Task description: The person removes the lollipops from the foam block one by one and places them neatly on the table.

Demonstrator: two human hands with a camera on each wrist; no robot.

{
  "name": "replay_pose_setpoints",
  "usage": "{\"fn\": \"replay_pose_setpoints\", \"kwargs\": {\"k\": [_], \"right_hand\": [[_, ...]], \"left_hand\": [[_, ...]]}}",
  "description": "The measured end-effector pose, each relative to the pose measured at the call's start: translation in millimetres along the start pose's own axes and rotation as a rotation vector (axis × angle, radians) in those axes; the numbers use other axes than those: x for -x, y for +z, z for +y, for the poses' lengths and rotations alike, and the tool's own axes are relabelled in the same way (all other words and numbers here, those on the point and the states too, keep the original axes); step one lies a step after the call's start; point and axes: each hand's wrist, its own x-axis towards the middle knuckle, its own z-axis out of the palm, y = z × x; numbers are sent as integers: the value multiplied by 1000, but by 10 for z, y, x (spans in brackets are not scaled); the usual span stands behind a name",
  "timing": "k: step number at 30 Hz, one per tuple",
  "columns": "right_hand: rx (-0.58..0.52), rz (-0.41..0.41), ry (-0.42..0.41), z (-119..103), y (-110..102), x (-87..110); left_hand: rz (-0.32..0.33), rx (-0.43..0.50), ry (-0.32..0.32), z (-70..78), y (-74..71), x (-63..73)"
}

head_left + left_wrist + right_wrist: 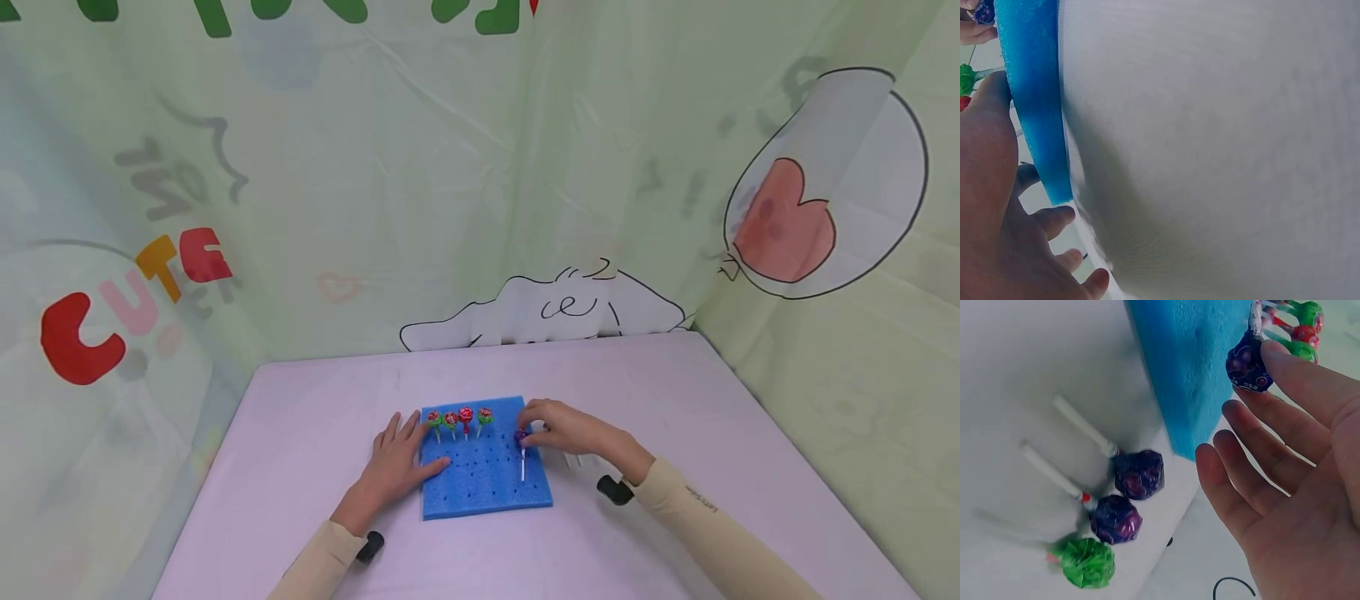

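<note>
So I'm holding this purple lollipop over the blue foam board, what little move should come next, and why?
Probably tilt the purple lollipop so its stick points down at a hole in the blue foam board. Your right hand pinches it, the stick seems to run along the board rather than into it, and four lollipops already stand there.

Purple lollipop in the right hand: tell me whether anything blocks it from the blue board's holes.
Nothing visible does. The right hand holds the purple lollipop apparently above the right part of the blue board; the four standing lollipops and the left hand are further left.
</note>
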Motion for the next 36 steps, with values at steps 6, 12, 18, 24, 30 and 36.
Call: {"fn": "replay_pose_setpoints", "kwargs": {"k": [6, 12, 18, 24, 30, 36], "right_hand": [[-32, 10, 16, 58, -60, 76], [-27, 26, 59, 131, -118, 148], [-15, 44, 70, 174, -185, 230], [-6, 46, 112, 222, -268, 311], [-15, 34, 128, 304, -334, 381], [-2, 26, 166, 385, -395, 436]], "left_hand": [[4, 0, 9, -2, -5, 2], [7, -4, 16, -2, -6, -2], [10, -2, 19, 13, -13, 0], [6, 1, 17, 27, -15, -2], [5, 6, 16, 33, -8, 2], [13, -5, 18, 18, 1, 12]]}}
